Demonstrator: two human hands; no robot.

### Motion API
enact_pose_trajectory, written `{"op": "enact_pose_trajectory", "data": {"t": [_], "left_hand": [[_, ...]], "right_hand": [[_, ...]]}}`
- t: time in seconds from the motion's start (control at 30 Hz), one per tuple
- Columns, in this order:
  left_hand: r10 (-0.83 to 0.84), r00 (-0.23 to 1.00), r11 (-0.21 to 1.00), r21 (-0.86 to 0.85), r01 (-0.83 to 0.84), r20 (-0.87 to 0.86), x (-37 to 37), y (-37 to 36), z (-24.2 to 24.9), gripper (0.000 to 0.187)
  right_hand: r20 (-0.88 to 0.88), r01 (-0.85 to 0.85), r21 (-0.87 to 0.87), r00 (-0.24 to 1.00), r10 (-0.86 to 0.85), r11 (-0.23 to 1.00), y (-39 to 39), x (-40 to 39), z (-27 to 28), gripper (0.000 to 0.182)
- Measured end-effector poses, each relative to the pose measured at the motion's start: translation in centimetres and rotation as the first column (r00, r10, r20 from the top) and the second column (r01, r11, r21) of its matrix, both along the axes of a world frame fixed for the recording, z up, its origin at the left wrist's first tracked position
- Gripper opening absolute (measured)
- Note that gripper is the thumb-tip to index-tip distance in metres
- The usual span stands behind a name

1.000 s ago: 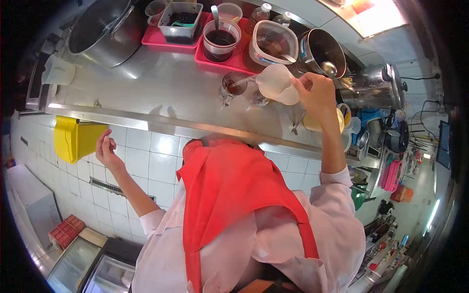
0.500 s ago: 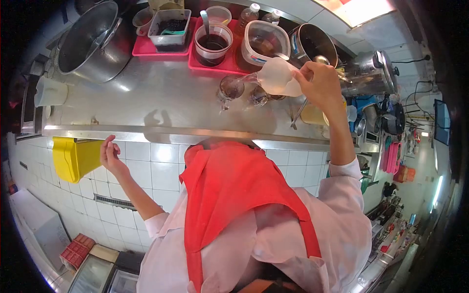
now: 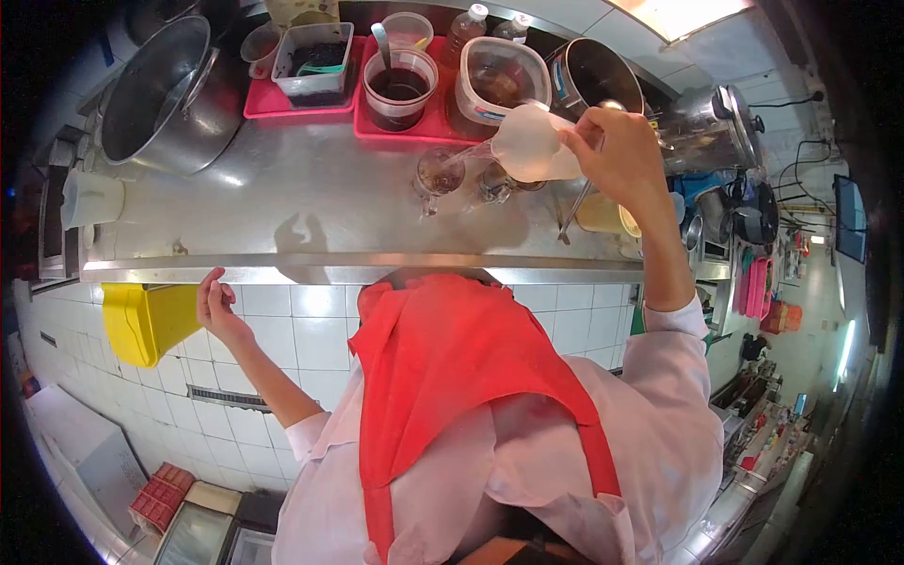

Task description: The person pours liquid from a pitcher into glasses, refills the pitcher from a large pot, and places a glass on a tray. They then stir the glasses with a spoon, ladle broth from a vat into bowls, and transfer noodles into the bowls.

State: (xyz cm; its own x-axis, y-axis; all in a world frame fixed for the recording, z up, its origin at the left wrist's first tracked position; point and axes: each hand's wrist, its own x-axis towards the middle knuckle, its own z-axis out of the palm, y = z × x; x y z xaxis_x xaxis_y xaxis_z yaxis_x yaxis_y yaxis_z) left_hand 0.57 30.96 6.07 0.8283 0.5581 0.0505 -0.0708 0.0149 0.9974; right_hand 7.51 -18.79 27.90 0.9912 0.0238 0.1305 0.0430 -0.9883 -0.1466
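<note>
My right hand (image 3: 621, 155) is closed on the handle side of a translucent white plastic jug (image 3: 527, 143), tipped to the left over the steel counter. Clear liquid runs from its lip into a glass mug (image 3: 439, 173) with a handle facing me. Beside that mug stands another glass mug (image 3: 496, 181) with something dark inside; a further glass is partly hidden under the jug. My left hand (image 3: 219, 306) hangs in front of the counter edge, holding nothing, its fingers loosely bent and partly apart.
Along the back of the counter (image 3: 348, 202) stand a large steel pot (image 3: 202, 127), a tub of dark pieces (image 3: 315, 85), a cup of dark red liquid (image 3: 399, 87), a square tub (image 3: 504, 66) and another pot (image 3: 598, 80). A yellow bin (image 3: 141, 325) is below left.
The view has shifted slightly. My right hand keeps the jug tilted and the liquid is still running into the same mug. My left hand stays nearly still.
</note>
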Motion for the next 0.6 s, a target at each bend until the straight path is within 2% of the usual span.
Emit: {"op": "enact_pose_trajectory", "data": {"t": [0.37, 0.6], "left_hand": [[0.015, 1.000, 1.000, -0.016, -0.015, 0.022, -1.0, -1.0, -0.3, 0.021], [0.082, 0.997, 0.997, -0.013, -0.082, 0.009, -1.5, -1.9, 0.9, 0.021]], "right_hand": [[-0.030, -0.042, 0.005, 0.999, 0.042, 0.999, 0.3, 0.6, 0.5, 0.026], [-0.040, -0.121, 0.038, 0.992, 0.122, 0.992, 0.4, 1.0, 0.6, 0.024]]}}
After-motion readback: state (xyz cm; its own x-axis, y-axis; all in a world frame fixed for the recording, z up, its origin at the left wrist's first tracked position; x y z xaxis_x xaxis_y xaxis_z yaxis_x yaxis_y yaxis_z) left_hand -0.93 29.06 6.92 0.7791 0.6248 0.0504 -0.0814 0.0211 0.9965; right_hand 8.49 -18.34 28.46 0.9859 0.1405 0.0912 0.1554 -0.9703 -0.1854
